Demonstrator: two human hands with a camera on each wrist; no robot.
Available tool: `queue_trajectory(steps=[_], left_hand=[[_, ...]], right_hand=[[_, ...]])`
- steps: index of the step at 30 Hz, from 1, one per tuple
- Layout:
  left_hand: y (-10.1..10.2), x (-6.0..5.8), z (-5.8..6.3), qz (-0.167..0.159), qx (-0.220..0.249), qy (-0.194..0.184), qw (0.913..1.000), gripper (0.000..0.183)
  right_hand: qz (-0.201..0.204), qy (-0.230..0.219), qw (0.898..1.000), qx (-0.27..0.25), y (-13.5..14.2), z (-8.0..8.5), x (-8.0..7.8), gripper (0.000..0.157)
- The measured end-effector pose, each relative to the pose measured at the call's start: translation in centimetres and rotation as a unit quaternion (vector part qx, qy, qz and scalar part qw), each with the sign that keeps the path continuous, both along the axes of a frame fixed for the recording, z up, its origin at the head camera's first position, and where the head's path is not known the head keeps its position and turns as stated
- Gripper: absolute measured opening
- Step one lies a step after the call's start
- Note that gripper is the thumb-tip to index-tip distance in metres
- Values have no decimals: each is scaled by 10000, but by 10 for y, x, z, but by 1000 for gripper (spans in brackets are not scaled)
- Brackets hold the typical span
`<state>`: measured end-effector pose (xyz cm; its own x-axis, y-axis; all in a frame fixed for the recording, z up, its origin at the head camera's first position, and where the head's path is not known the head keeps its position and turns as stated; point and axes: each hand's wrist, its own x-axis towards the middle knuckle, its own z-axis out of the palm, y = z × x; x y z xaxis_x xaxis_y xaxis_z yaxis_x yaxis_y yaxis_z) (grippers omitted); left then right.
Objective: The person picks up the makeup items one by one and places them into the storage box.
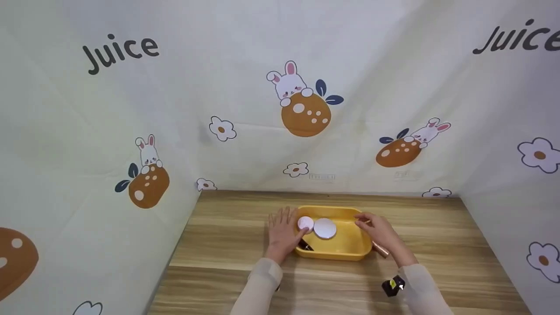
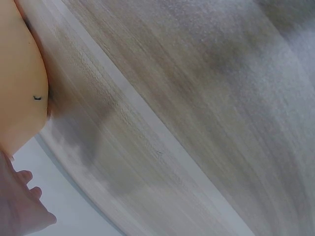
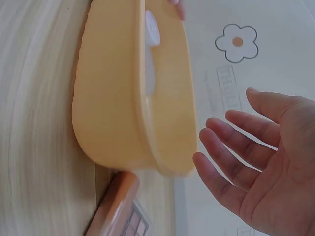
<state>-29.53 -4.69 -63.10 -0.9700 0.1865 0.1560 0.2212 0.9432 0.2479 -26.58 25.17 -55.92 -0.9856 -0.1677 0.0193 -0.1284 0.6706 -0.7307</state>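
Observation:
A yellow tray (image 1: 334, 253) stands on the wooden table. Inside it are a small round white item (image 1: 306, 224), a larger round white case (image 1: 325, 229) and a dark slim item (image 1: 306, 245). At the tray's left end my left hand (image 1: 283, 234) rests with spread fingers, the thumb reaching over the rim beside the small white item. By the right end is my right hand (image 1: 377, 228), its fingers loosely bent; in the right wrist view this hand (image 3: 266, 157) holds nothing.
Just right of the tray lies a copper-coloured tube (image 1: 380, 250), with a palette with small pans (image 3: 136, 221) beside it in the right wrist view. A small black item with a yellow mark (image 1: 390, 287) sits near the right sleeve. Printed cloth walls (image 1: 245, 166) enclose the table (image 1: 227, 236).

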Motion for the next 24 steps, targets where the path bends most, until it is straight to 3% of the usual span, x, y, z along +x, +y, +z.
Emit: queue_trajectory(steps=[8,16,24], left_hand=[[0,1,2,14,-108,-15,9999,76],[0,2,2,1,-176,92,9998,75],[0,2,2,19,-104,9,9999,75]], right_hand=[[-209,-98,9996,-156,21,-6,3,30],[-224,246,9991,258,36,-16,7,26],[-331,286,9988,197,46,-25,13,23]])
